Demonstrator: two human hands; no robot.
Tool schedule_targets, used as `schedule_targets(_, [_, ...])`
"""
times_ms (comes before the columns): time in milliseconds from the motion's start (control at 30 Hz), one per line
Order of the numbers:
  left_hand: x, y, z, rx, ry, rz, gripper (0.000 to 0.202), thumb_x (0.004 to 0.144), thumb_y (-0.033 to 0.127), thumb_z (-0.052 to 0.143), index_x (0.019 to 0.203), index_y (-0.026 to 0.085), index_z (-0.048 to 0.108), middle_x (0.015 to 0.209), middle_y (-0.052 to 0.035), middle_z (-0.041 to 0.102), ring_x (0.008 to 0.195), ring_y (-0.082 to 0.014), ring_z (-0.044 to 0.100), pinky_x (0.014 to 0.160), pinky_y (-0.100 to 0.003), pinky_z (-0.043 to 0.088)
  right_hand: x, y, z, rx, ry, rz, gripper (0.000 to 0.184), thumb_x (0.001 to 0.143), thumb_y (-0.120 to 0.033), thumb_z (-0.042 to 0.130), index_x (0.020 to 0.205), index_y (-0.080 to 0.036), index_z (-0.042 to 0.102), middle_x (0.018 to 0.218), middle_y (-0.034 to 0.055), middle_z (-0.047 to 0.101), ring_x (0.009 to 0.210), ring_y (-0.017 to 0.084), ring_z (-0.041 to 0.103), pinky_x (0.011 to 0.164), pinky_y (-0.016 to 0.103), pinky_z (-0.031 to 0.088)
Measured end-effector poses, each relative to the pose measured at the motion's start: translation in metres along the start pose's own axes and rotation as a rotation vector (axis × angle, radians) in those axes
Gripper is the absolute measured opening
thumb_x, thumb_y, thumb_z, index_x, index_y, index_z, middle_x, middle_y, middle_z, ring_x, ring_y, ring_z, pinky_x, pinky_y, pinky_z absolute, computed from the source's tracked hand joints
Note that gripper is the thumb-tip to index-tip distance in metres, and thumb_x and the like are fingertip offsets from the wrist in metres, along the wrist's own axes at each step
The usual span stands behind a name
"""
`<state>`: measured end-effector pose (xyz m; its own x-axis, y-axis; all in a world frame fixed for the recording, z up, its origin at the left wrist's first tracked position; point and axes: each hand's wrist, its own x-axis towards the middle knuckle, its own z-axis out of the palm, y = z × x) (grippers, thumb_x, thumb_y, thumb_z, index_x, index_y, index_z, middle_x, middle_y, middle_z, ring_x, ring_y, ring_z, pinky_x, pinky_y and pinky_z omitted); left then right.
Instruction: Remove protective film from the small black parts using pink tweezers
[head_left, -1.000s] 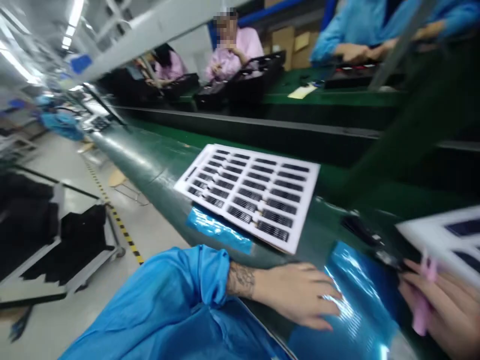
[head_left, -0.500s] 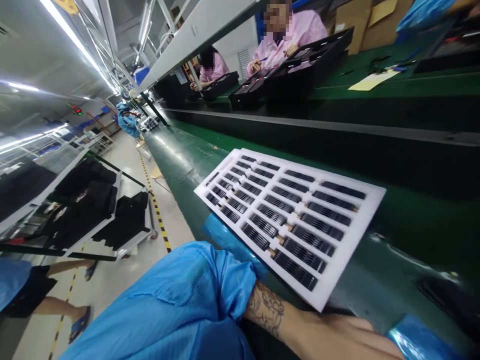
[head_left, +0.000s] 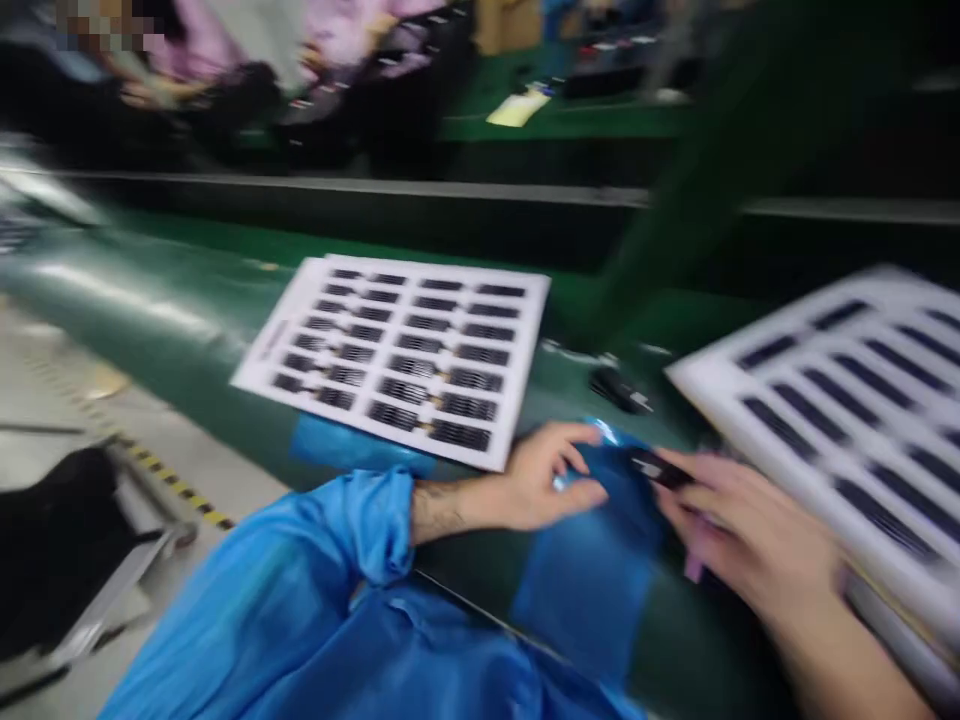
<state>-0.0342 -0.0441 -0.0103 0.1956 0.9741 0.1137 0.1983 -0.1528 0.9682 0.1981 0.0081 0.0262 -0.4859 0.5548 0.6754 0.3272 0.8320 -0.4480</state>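
My left hand (head_left: pixel 551 475) lies low over the bench with fingers spread and nothing in it, beside the near right corner of a white foam tray (head_left: pixel 522 400). Rows of black strip-like parts sit in that tray's slots. My right hand (head_left: pixel 750 525) pinches a small black flat part (head_left: pixel 661 468); blur hides its details. Something pink (head_left: pixel 697 548) shows under the right fingers, its kind unclear. Between the hands a blue plastic film (head_left: pixel 589 590) covers part of the bench. Another small black piece (head_left: pixel 621 388) with a pale end lies just beyond it.
A second white foam tray (head_left: pixel 757 370) with black parts stands at the right, raised on a stack. The green bench (head_left: pixel 150 290) runs off leftward. People in pink sit across it near black trays, and a yellow paper (head_left: pixel 517 108) lies there.
The view has swung right and down, bringing the right hand, its black part and the second tray into sight. My left hand's fingers now show fully, spread over the film.
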Motion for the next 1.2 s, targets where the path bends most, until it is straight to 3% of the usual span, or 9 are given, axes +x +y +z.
schedule_targets(67, [0.007,-0.001,0.001,-0.275,0.052,-0.116,0.07,0.082,0.046,0.078,0.14,0.019,0.05,0.132,-0.0164,0.062,0.09,-0.0149,0.068,0.079,-0.029,0.057,-0.011,-0.006,0.007,-0.076,-0.109,-0.116,0.017,0.085,-0.018,0.076,0.093,-0.031,0.067,0.106,0.0124,0.079,0.094,0.029,0.078,0.076,0.045,0.069])
schedule_targets(200, [0.016,0.004,0.0,-0.451,-0.031,-0.254,0.045,0.078,0.048,0.082,0.106,0.015,0.069,0.094,-0.0077,0.075,0.078,-0.0139,0.069,0.075,-0.029,0.059,-0.018,-0.006,0.025,-0.04,-0.09,-0.1,0.019,0.085,-0.013,0.073,0.092,-0.027,0.063,0.117,0.0088,0.077,0.103,0.025,0.075,0.079,0.041,0.068])
schedule_targets(400, [0.014,0.01,0.001,-0.485,0.035,-0.325,0.044,0.074,0.05,0.085,0.096,0.015,0.071,0.077,-0.0025,0.073,0.065,-0.0129,0.069,0.067,-0.028,0.06,-0.016,-0.012,0.024,0.316,0.142,0.247,0.023,0.081,-0.018,0.081,0.082,-0.024,0.058,0.106,0.0083,0.079,0.094,0.023,0.078,0.081,0.039,0.066])
schedule_targets(500, [0.017,0.01,0.0,-0.519,0.027,-0.364,0.047,0.07,0.05,0.088,0.096,0.015,0.07,0.076,-0.002,0.073,0.066,-0.0139,0.071,0.067,-0.027,0.061,-0.017,-0.009,0.023,0.383,0.162,0.312,0.024,0.079,-0.017,0.082,0.081,-0.023,0.058,0.104,0.0086,0.079,0.094,0.023,0.078,0.082,0.038,0.065])
schedule_targets(733, [0.013,0.018,0.005,-0.574,-0.016,-0.434,0.054,0.066,0.055,0.089,0.093,0.015,0.065,0.077,-0.0041,0.074,0.068,-0.0151,0.073,0.066,-0.025,0.06,-0.016,-0.013,0.019,0.339,0.122,0.17,0.026,0.076,-0.008,0.082,0.078,-0.021,0.06,0.103,0.0102,0.079,0.093,0.024,0.078,0.081,0.038,0.066])
schedule_targets(900, [-0.027,0.042,0.0,-0.57,-0.061,-0.434,0.062,0.064,0.063,0.087,0.092,0.013,0.063,0.072,-0.0078,0.073,0.07,-0.0201,0.074,0.066,-0.031,0.061,-0.018,-0.025,0.007,0.316,0.048,-0.033,0.035,0.066,-0.003,0.087,0.081,-0.02,0.06,0.099,0.0189,0.078,0.091,0.033,0.078,0.076,0.044,0.069])
schedule_targets(1033, [-0.08,0.069,-0.047,-0.224,0.068,-0.206,0.042,0.076,0.053,0.082,0.089,0.015,0.068,0.093,-0.0133,0.076,0.083,-0.0199,0.074,0.075,-0.031,0.06,-0.023,-0.026,-0.005,0.273,0.057,-0.071,0.029,0.071,-0.012,0.082,0.089,-0.022,0.062,0.095,0.0251,0.076,0.088,0.038,0.077,0.067,0.051,0.068])
schedule_targets(1100, [-0.098,0.074,-0.099,0.181,0.379,-0.085,0.042,0.075,0.057,0.08,0.082,0.018,0.069,0.09,-0.0101,0.076,0.082,-0.0198,0.073,0.076,-0.031,0.059,-0.025,-0.025,-0.005,0.243,0.032,-0.015,0.025,0.075,-0.015,0.078,0.092,-0.025,0.062,0.094,0.0245,0.076,0.085,0.037,0.077,0.064,0.052,0.068])
schedule_targets(1200, [-0.102,0.068,-0.204,0.458,0.83,-0.09,0.038,0.078,0.052,0.075,0.094,0.018,0.07,0.094,-0.0077,0.073,0.086,-0.0185,0.069,0.081,-0.031,0.056,-0.027,-0.023,0.004,0.132,-0.006,0.019,0.02,0.078,-0.019,0.077,0.091,-0.027,0.064,0.093,0.0204,0.076,0.08,0.034,0.077,0.064,0.05,0.068])
